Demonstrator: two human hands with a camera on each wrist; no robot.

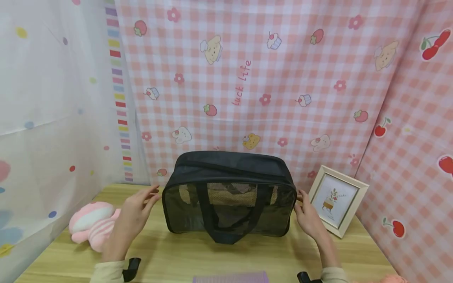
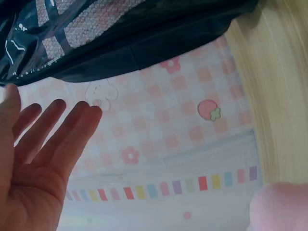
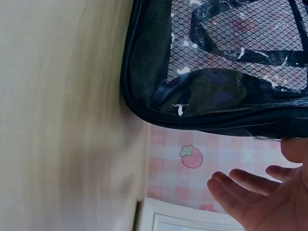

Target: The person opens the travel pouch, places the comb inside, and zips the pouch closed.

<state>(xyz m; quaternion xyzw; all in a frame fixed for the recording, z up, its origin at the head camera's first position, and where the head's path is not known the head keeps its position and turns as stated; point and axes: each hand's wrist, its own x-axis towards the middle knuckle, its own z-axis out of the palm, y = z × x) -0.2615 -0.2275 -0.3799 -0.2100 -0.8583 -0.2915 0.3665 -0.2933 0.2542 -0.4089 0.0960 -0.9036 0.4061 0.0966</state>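
Note:
A black toiletry bag (image 1: pixel 230 167) with clear plastic and mesh panels stands upright on the wooden table (image 1: pixel 159 255). Its strap handle (image 1: pixel 228 237) hangs down over the front. My left hand (image 1: pixel 136 212) is just off the bag's left side, fingers extended and holding nothing; the left wrist view shows its palm turned up. At the bag's right end is my right hand (image 1: pixel 309 216), its fingers spread. The right thumb (image 3: pixel 293 149) is at the bag's edge; whether it touches I cannot tell.
A pink plush toy (image 1: pixel 95 226) lies left of the left forearm. A framed picture (image 1: pixel 336 200) leans at the right, close beside the right hand. At the front edge lies a purple comb (image 1: pixel 231 278). Patterned cloth (image 1: pixel 244 78) hangs behind and at both sides.

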